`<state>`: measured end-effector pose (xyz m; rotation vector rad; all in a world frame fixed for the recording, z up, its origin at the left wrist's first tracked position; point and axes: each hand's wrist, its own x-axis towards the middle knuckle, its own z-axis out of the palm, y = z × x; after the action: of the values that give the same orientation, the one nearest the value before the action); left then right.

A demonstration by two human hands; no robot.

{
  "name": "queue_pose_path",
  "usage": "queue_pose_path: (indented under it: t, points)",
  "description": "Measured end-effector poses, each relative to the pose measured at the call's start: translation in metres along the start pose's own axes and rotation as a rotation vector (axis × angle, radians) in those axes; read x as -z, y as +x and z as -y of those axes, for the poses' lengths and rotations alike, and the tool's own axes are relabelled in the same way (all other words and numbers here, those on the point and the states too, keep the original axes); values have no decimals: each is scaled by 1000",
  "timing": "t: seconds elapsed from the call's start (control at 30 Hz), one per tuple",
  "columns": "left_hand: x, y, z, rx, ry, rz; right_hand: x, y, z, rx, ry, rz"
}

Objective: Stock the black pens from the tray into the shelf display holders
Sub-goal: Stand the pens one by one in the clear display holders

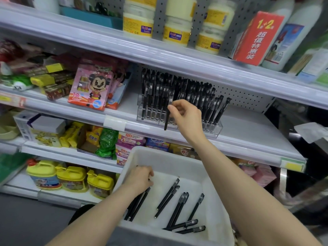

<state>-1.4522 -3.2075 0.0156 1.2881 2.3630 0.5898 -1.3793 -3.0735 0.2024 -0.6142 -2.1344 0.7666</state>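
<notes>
Right hand [186,116], frame centre, is pinching pen [166,121] before holder [215,129]. Left hand [140,178], lower centre, is gripping pens [137,205] in tray [168,160].

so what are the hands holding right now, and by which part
Right hand pinches one pen near its top end; left hand grips a few pens by their upper ends, in the tray.

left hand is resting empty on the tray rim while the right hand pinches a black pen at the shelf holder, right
No: the head view shows the left hand inside the white tray, gripping a bundle of pens. The right hand does pinch a black pen at the clear shelf holder.
</notes>
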Motion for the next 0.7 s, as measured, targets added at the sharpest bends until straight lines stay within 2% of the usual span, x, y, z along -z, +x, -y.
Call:
queue_pose_path:
  t: [0.17, 0.5, 0.7]
  points:
    - [-5, 2, 3, -29, 177, 81, -4, 15, 19, 25, 79, -41]
    - [-7, 6, 2, -32, 189, 63, -30, 34, 41, 55, 144, -99]
    - [-9, 7, 3, -32, 192, 54, -43, 39, 35, 44, -3, -17]
